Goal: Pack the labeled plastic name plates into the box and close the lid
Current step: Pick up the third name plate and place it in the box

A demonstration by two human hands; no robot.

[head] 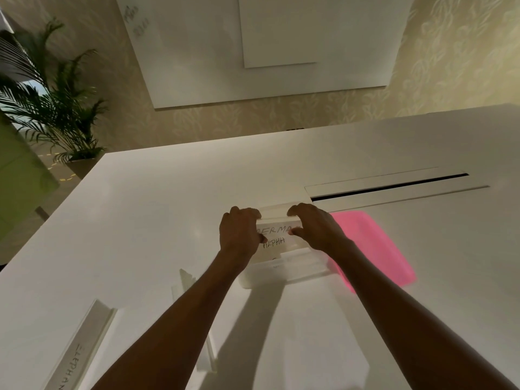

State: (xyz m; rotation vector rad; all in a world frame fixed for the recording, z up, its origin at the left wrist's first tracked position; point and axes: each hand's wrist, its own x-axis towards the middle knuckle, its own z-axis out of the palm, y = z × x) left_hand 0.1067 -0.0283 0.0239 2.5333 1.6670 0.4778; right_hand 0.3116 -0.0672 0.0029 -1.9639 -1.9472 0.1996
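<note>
A potted palm (53, 108) stands at the upper left of the frame, beyond the white table (168, 198). At lower left a loose name plate (76, 350) lettered "ELEPHAN" lies on the table. Further plates (187, 280) at lower centre are partly hidden by the left forearm. At centre the left hand (239, 235) and right hand (316, 229) clasp the held name plates (277, 235) by their ends, fingers curled over the top edge and thumbs on the front. These stand over the far part of the translucent box (284, 270); whether they rest inside is unclear. Their whitish faces read "ERMA" and "ALPHA" in dark handwriting. The pink lid (374, 249) lies flat just right of the box.
</note>
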